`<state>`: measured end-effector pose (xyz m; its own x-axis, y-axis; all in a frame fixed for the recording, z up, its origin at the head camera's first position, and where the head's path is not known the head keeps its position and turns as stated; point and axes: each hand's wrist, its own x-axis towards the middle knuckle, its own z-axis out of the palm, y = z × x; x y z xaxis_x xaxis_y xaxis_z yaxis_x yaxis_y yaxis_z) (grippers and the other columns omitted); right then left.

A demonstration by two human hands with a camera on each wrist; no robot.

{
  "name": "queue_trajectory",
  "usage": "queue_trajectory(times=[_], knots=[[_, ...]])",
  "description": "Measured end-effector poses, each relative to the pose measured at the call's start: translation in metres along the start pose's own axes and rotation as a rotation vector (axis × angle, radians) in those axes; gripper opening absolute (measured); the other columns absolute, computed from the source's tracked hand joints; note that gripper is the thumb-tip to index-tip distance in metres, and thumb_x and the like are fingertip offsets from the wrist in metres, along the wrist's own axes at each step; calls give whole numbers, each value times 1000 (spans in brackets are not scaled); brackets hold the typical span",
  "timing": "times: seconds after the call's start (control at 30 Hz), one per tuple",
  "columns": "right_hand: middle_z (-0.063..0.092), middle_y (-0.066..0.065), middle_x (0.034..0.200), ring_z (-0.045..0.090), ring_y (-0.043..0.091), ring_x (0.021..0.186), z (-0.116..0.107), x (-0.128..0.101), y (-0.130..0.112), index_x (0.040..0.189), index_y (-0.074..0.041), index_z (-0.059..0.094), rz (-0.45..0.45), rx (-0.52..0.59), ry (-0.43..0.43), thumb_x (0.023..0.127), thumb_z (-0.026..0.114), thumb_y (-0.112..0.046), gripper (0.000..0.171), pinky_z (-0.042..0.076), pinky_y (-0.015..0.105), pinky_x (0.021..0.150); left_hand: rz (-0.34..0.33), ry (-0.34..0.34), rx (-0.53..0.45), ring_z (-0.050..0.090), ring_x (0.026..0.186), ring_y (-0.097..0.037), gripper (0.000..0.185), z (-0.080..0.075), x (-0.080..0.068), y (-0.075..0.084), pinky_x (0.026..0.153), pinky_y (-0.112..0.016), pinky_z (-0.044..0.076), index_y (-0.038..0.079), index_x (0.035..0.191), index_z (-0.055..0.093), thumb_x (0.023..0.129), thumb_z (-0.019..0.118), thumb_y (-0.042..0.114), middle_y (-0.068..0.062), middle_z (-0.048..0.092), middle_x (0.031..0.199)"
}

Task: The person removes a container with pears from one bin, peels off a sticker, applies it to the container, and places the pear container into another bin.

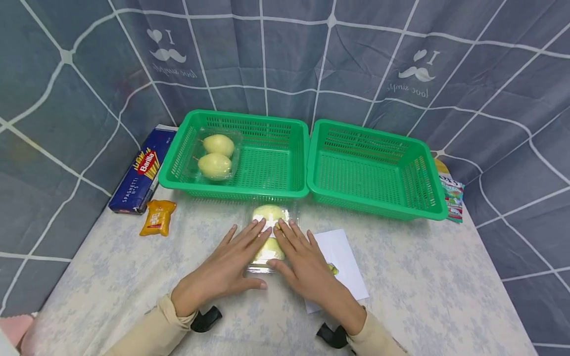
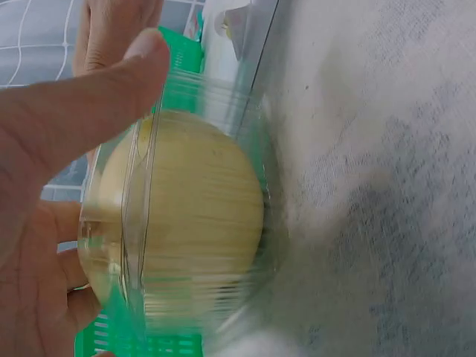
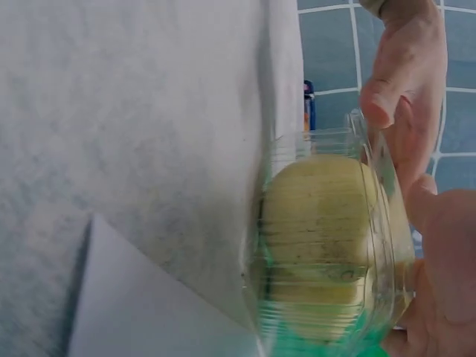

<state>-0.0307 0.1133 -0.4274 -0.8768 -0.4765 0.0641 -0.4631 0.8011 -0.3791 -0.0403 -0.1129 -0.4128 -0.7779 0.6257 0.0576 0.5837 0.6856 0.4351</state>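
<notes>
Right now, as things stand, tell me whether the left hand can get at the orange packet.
Probably yes: the orange packet lies to the left of the left hand, with only tablecloth visible between them. The hand would first have to leave the clear container under its fingers.

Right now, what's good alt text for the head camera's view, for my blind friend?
A left hand and a right hand rest on a clear plastic box of yellow fruit. Behind it stand two green baskets, the left one holding a similar box.
</notes>
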Motion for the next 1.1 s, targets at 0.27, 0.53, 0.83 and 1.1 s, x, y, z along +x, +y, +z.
queue_trajectory(times=[0.27,0.53,0.83,1.1], knots=[[25,6,167,24,28,156,-7,-1,2,158,-8,31,73,-7,17,104,41,-56,73,25,60,123,-48,-5,44,20,156,-33,111,-1,-1,-5,123,-66,16,10,161,25,75,85,48,-7,21,169],[26,8,167,24,30,156,-14,-5,8,159,-13,32,66,81,87,102,51,-48,69,26,62,122,-92,-3,-38,18,156,-36,114,-9,-6,-12,122,-67,15,16,162,20,75,86,46,-6,16,170],[20,5,169,17,28,158,-8,-4,3,160,-10,27,-24,84,-11,104,43,-52,71,23,64,122,-39,-35,-118,12,158,-31,109,-4,-5,-9,124,-65,14,13,162,20,80,79,53,-5,12,171],[27,13,166,26,35,154,-10,-4,13,157,-9,35,92,133,83,103,52,-45,66,31,56,121,-119,11,-187,16,157,-34,95,-5,-7,-16,124,-61,21,14,162,21,90,71,50,-8,13,170]])
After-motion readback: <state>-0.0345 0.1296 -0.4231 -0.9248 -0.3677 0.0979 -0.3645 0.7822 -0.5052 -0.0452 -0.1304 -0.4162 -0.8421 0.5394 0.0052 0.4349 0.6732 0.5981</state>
